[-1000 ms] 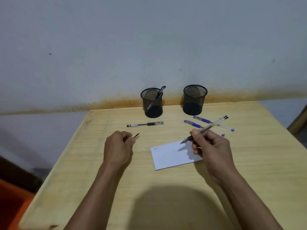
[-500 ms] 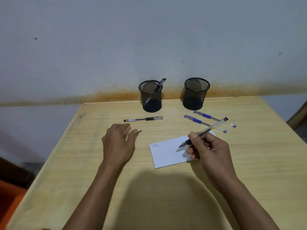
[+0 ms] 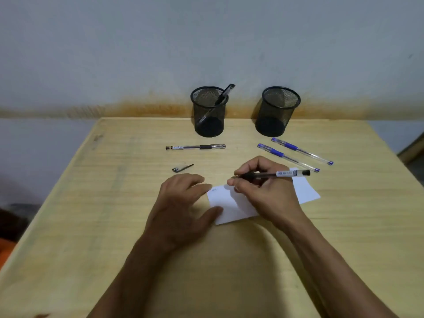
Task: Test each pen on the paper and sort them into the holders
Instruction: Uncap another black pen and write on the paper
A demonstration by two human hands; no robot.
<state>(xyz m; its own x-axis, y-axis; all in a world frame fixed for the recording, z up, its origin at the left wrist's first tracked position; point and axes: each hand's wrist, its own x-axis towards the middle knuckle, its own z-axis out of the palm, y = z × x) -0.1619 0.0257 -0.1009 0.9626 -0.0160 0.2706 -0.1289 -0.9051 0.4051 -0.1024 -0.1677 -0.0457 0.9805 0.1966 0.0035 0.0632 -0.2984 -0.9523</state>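
Your right hand (image 3: 268, 191) grips a black pen (image 3: 273, 175), tip over the paper (image 3: 227, 203) mid-tabletop (image 3: 91, 226); your left hand (image 3: 181, 207), fingers spread flat, pins the paper's left edge.

So I'm counting five pens total: two blue ones (image 3: 286, 157) (image 3: 301, 153) lying side by side, one black pen (image 3: 195, 147) lying alone, one black pen (image 3: 220, 99) leaning in the left holder, one pen (image 3: 275, 174) sitting in a hand. I'm also seeing two black mesh holders (image 3: 209, 111) (image 3: 276, 111), one loose pen cap (image 3: 182, 168), one sheet of paper (image 3: 305, 191) and two hands (image 3: 181, 207) (image 3: 268, 191).
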